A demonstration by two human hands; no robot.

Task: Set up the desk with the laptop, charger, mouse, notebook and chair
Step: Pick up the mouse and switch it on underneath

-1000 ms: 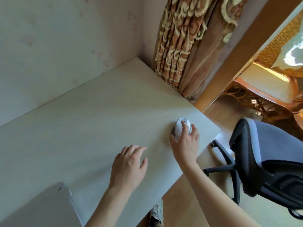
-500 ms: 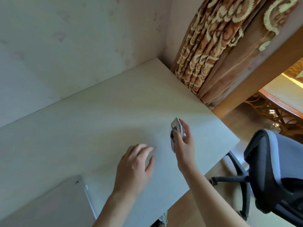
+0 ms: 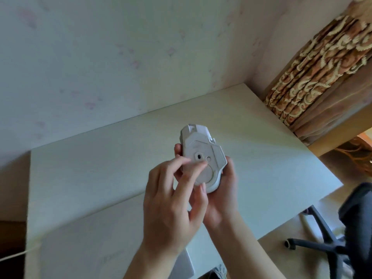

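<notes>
Right hand cradles upturned mouse above desk; left hand fingers touch its underside.

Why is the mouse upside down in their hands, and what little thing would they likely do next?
Probably press or slide the small switch on the underside. The right hand cradles the mouse belly-up above the desk, and the left hand has a fingertip beside the sensor hole. After that it likely goes back down, right way up.

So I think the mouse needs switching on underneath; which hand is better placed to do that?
Probably the left hand: its fingertips already rest on the upturned underside of the mouse, by the sensor. The right hand is cradling it from below.
</notes>
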